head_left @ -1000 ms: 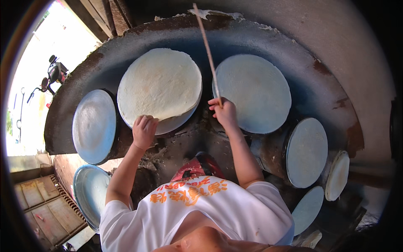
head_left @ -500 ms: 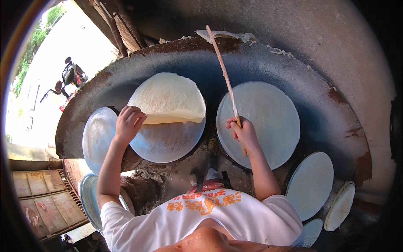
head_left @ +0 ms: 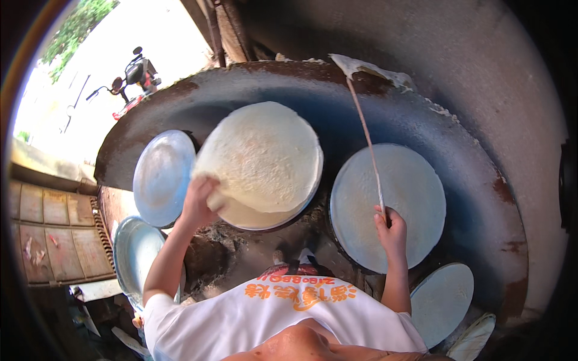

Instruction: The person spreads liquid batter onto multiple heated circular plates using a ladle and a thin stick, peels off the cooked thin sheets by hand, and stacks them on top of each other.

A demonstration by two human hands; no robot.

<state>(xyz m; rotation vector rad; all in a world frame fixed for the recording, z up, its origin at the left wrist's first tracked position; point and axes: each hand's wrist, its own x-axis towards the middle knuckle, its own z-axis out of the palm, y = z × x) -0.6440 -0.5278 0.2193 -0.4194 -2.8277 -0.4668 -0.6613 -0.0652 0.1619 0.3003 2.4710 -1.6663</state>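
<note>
Pale and thin, a large round flatbread (head_left: 265,156) covers most of the left round griddle (head_left: 301,218), whose surface shows only at the rim. My left hand (head_left: 203,197), blurred by motion, pinches the flatbread's near left edge, which is lifted a little. My right hand (head_left: 391,231) is closed around the lower end of a long, thin wooden stick (head_left: 368,135). The stick points away from me over the right round griddle (head_left: 415,198), which has a pale surface. Its far tip reaches a limp whitish sheet (head_left: 376,71) on the back rim.
A curved metal surround (head_left: 469,162) wraps behind both griddles. Round discs stand tilted at the left (head_left: 164,177) and lower right (head_left: 442,304). A pale basin (head_left: 139,256) is at my left. Beyond the rim, outdoors, stands a motorbike (head_left: 137,75).
The flatbread, earlier folded back over the far half of the griddle, now spreads over nearly all of it. My right hand has shifted nearer me, the stick with it. The view has turned slightly.
</note>
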